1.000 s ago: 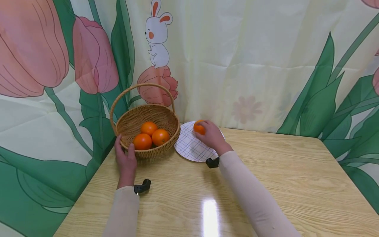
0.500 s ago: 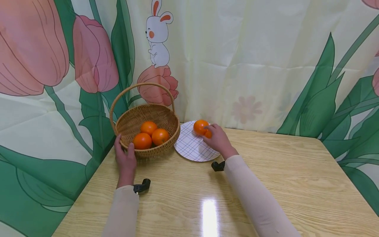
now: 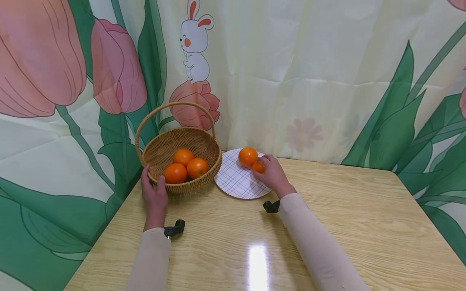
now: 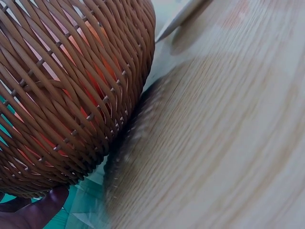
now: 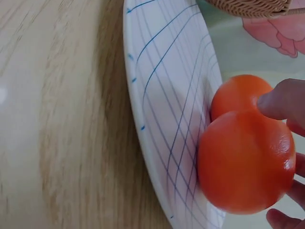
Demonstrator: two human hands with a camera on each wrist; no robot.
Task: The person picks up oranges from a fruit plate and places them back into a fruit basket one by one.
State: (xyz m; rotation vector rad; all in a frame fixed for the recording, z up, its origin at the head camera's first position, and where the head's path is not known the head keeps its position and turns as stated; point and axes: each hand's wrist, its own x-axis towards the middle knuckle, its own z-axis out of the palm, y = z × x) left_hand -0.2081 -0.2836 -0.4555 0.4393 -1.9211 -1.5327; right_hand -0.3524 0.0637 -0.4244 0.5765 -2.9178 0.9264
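My left hand (image 3: 154, 200) grips the near left side of a wicker basket (image 3: 174, 137), which leans toward me with its tall handle up. Inside it lie three oranges (image 3: 175, 173). In the left wrist view, a finger (image 4: 45, 207) presses against the basket's woven wall. My right hand (image 3: 273, 173) is over the right side of a white plate (image 3: 233, 176) with blue crossing lines, its fingers and thumb round an orange (image 5: 245, 164). Just behind that one, another orange (image 3: 248, 156) sits on the plate, and the two overlap in the right wrist view.
The wooden table (image 3: 349, 210) reaches back to a curtain (image 3: 309, 72) printed with tulips and a rabbit. The plate stands close beside the basket's right side, near the table's back edge. Each wrist carries a small black camera mount (image 3: 174, 228).
My right hand has moved right and a little toward me with its orange, so the orange behind now shows fully. The left hand and the basket have stayed put.
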